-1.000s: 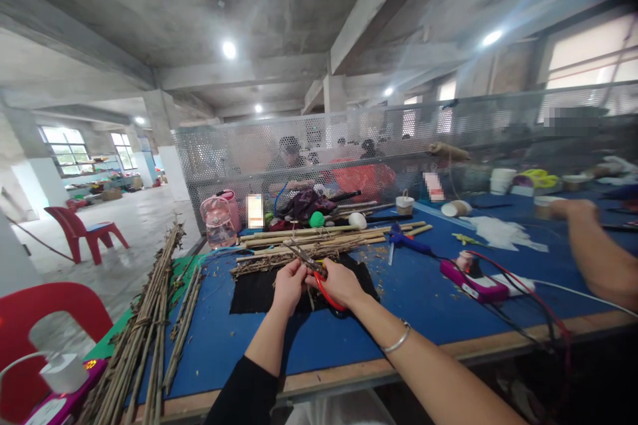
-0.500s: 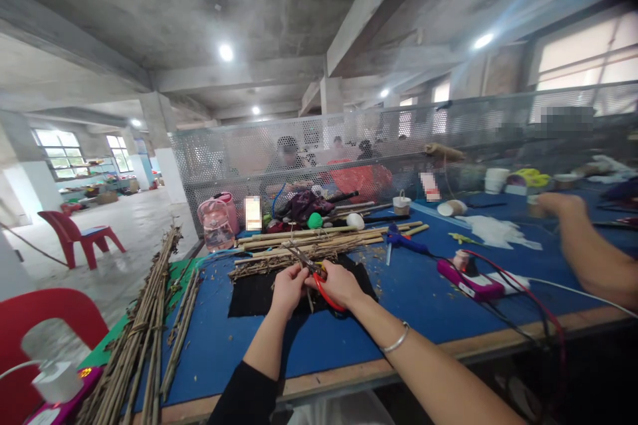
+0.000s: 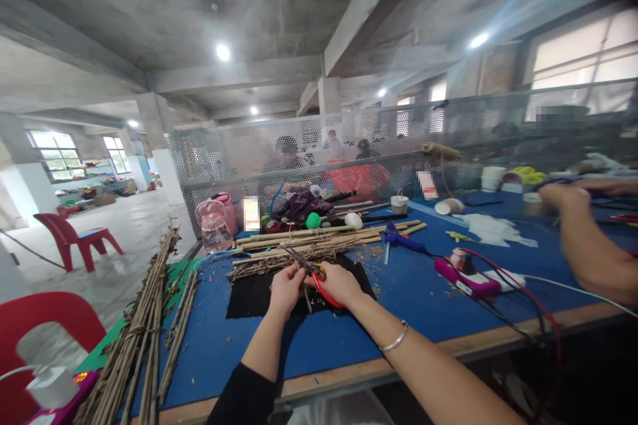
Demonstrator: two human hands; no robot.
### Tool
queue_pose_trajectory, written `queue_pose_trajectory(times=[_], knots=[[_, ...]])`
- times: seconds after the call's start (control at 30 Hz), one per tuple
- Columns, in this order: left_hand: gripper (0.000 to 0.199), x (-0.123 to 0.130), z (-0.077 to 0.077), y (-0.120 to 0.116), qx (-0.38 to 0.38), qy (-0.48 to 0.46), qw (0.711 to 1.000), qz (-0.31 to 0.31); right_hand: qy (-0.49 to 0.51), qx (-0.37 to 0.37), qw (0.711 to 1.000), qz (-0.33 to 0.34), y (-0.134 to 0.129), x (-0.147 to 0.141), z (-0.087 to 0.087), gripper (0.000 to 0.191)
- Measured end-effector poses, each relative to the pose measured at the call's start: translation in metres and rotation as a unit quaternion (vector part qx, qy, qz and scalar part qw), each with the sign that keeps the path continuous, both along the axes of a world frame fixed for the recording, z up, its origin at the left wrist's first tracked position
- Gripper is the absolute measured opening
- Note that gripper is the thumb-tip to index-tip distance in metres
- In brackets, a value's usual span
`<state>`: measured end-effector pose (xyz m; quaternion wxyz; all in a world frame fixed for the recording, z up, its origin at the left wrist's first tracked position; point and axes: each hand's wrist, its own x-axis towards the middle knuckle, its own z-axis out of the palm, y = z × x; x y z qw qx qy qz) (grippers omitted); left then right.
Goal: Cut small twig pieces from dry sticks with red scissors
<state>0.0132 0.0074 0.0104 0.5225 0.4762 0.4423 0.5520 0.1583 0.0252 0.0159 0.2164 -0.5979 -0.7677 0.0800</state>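
—How's the left hand (image 3: 286, 287)?
—Fingers pinched together, a black sleeve on the forearm.
—And the right hand (image 3: 339, 284)?
—Curled closed beside it, bare forearm, silver bangle (image 3: 395, 338) at the wrist.

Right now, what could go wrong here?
The scissors' blades sit close to the fingertips of the left hand; a slip of the right hand might nick them. The blue glue gun, if hot, could mark the pale canes beside it. The red cord crosses the table edge and might snag.

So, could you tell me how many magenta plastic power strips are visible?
2: one magenta strip at lower left, near the brown stalk bundle; another magenta strip right of the blue glue gun.
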Motion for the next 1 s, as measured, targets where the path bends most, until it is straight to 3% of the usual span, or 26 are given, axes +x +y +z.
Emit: queue_pose_trajectory(times=[0.3,0.7,1.0], knots=[[0.031,0.000,-0.004,0.008,-0.016,-0.028,0.999,0.000,-0.026,0.044,0.999,0.003,-0.001,0.003,0.003,0.053],[0.033,0.001,-0.003,0.008,-0.019,-0.077,0.997,0.001,0.018,0.074,0.997,-0.003,0.005,0.003,-0.003,0.047],[0.036,-0.001,-0.001,0.006,0.011,-0.048,0.999,0.006,0.036,0.082,0.995,0.036,0.001,0.000,-0.004,0.049]])
